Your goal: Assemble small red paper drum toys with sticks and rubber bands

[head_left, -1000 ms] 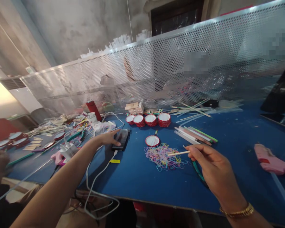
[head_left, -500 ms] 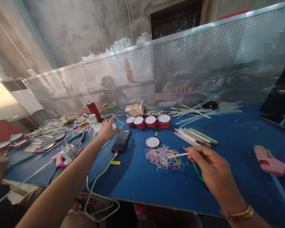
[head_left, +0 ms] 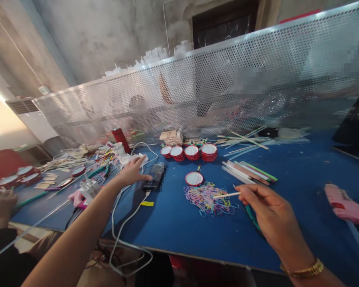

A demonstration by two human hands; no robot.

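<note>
My left hand (head_left: pixel 133 172) reaches over the table with its fingers apart, its thumb at the near-left part of a dark phone (head_left: pixel 153 177). A white cable (head_left: pixel 139 206) with a yellow tag (head_left: pixel 147 203) is plugged into the phone. Between thumb and fingers, my right hand (head_left: pixel 266 209) pinches a thin wooden stick (head_left: pixel 225 195). The stick's tip points left over a heap of pastel rubber bands (head_left: pixel 208 201). Just behind that heap lies a white disc with a red rim (head_left: pixel 194 178). Stacks of similar discs (head_left: pixel 208 153) stand farther back.
To the right lie a bundle of coloured sticks (head_left: pixel 251 172) and a pink glue gun (head_left: pixel 345 203). A red bottle (head_left: pixel 120 140) stands at the back left, before a perforated metal screen (head_left: pixel 215 87). At far left, another person's hand (head_left: pixel 0 207) rests near more discs.
My left hand has come down and nearer, its thumb now at the phone. My right hand keeps its pinch on the wooden stick. The whole view has shifted slightly.
</note>
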